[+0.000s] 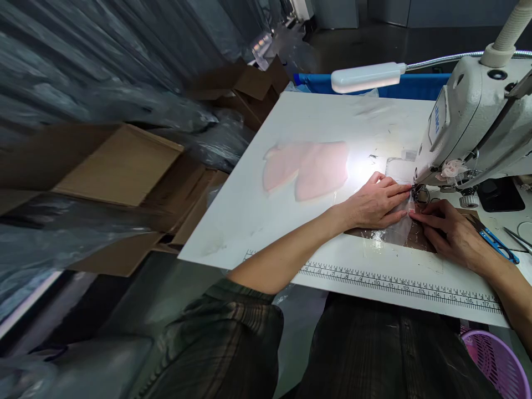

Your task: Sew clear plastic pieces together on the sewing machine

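Spread flat, my left hand (pixel 374 204) presses sheer cloth (pixel 398 231); whether my right hand (pixel 454 231) pinches, I can't tell. Likely aligning; next needs steadiness.

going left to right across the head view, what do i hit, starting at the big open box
Open box → pink pieces → left hand → right hand → blue-handled snips. Lamp and sewing machine left out, since they overlap the hands' span.
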Demonstrator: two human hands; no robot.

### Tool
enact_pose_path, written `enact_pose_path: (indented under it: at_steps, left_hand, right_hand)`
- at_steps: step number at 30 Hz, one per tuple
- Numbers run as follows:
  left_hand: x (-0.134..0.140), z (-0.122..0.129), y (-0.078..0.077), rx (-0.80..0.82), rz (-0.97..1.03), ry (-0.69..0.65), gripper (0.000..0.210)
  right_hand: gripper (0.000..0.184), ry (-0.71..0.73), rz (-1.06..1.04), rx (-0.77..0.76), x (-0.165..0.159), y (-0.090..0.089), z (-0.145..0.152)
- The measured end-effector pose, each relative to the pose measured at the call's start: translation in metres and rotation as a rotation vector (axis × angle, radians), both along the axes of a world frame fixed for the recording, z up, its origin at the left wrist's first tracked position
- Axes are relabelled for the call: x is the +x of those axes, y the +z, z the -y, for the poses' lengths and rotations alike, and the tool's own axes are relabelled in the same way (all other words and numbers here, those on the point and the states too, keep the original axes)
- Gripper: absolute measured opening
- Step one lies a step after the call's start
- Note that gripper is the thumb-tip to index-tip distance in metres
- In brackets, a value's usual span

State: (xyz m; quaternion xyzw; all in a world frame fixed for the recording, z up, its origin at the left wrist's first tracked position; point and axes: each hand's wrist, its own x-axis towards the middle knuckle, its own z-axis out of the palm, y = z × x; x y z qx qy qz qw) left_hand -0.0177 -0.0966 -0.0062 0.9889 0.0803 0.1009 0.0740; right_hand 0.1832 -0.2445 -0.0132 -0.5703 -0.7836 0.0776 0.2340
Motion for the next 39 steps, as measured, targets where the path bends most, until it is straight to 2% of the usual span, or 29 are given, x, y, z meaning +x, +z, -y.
enact_pose_path:
  at_steps: [16,21,27,30,34,39]
  left_hand:
    - [0.004,0.010,0.003,0.152,-0.032,0.033,0.051]
    - [0.004,0.012,-0.001,0.250,0.062,0.039,0.047]
    - [0.006,0.007,-0.012,0.279,0.193,-0.150,0.036]
    - [0.001,0.003,-0.013,0.270,0.231,-0.200,0.031]
    - [-0.005,0.002,-0.007,0.248,0.209,-0.212,0.034]
    - [-0.005,0.003,-0.003,0.245,0.142,-0.157,0.037]
  right_hand:
    - [0.035,0.004,-0.043,0.083,0.001,-0.003,-0.003]
    - [0.036,0.020,-0.035,0.097,0.001,-0.001,-0.003]
    - [0.036,0.031,0.006,0.107,0.002,0.002,-0.002]
    - [0.036,0.020,0.028,0.080,0.002,0.004,-0.002]
    - [0.038,0.014,0.043,0.043,0.002,0.004,-0.003]
    - [0.039,0.003,0.062,0.055,0.002,0.002,-0.002]
